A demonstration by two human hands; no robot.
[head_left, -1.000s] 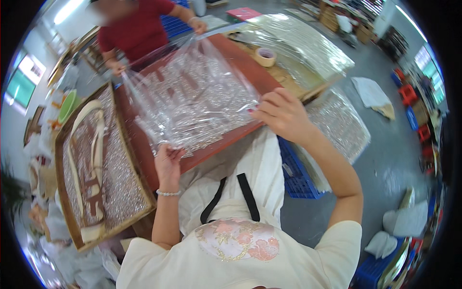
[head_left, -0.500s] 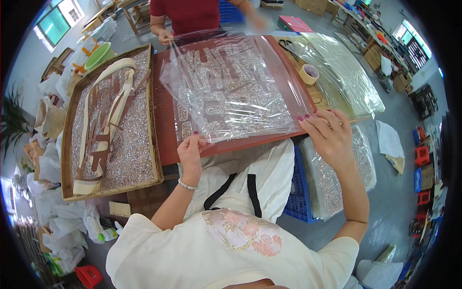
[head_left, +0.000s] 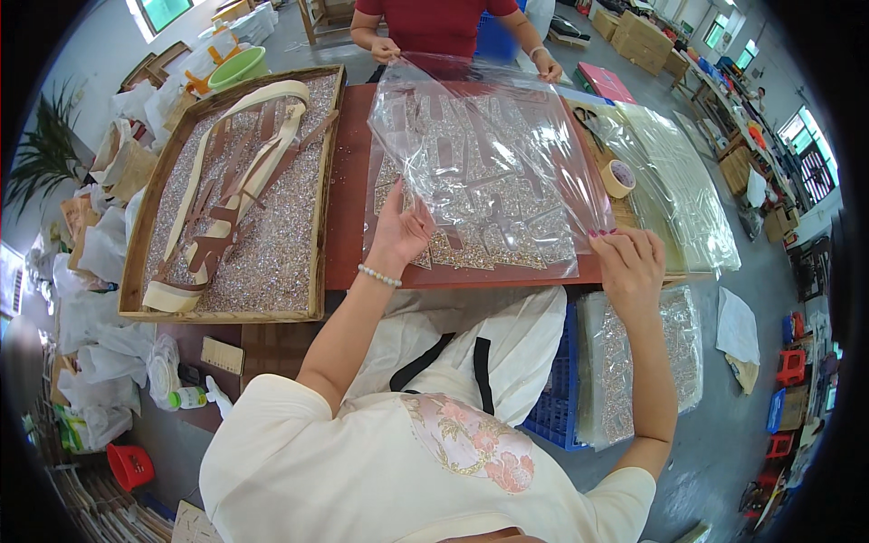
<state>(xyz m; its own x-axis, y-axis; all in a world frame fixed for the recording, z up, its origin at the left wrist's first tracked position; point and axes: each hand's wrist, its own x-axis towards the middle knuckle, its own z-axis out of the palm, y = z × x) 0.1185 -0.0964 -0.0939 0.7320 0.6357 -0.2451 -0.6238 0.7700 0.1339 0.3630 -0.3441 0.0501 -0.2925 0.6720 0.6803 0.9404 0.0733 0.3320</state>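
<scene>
A clear plastic film [head_left: 552, 136] stretches over a sheet covered with glittering stone pieces [head_left: 493, 249], which lies on a reddish-brown board [head_left: 348, 204]. My left hand [head_left: 401, 237] grips the film's left edge, thumb side against the plastic; part of its hold is hidden in the folds. At the near right corner, my right hand [head_left: 631, 264] pinches the film between thumb and fingers. Across the table, a person in a red top [head_left: 430, 27] has both hands at the film's far edge. Bare patches show between the glittering pieces beneath the plastic.
A wooden tray [head_left: 131, 271] of loose glittering stones, with cream and brown strips [head_left: 222, 222] on top, stands at left. To the right are a tape roll [head_left: 618, 179], scissors [head_left: 588, 122] and stacked clear sheets [head_left: 679, 181]. A blue crate [head_left: 554, 412] sits below.
The film has been drawn out flatter over the sheet. My left hand has moved up and inward along its edge. The person opposite now has both hands at the film. The view has shifted.
</scene>
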